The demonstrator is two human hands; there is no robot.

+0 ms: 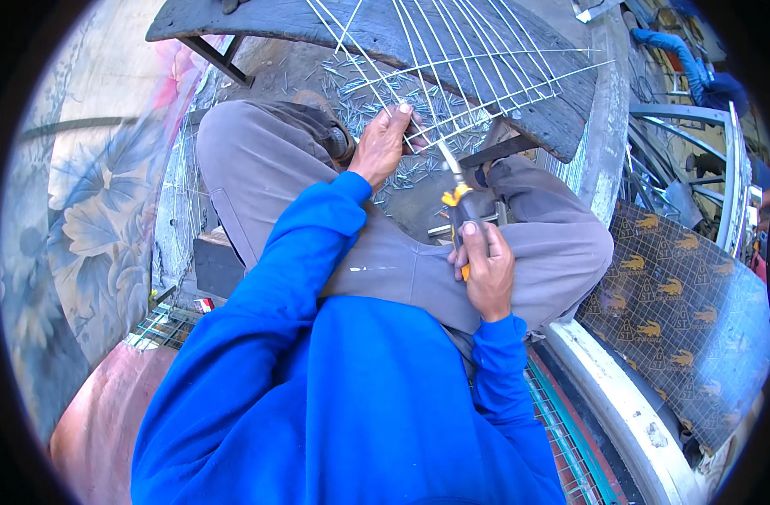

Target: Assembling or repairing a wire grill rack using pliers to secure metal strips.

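Observation:
My left hand (386,145) grips the near left corner of a grid of thin pale rods (473,114), fingers closed round it. The grid spreads away from me and rests on a dark, worn bench (519,109). In my right hand (487,269) is a hand tool (462,202) with a dark grey and yellow handle; its exact kind is unclear. The tool's pale, narrow front end points up at the grid's near edge; whether it touches a rod I cannot tell. Both forearms are in blue sleeves, and my bent legs lie beneath the hands.
Many short thin offcuts (414,177) litter the ground between my legs and the bench. To the right are a dark printed sheet (663,311) and metal frames (730,168). A flower-patterned panel (98,210) stands at the left. A green wire grid (574,446) lies near my right side.

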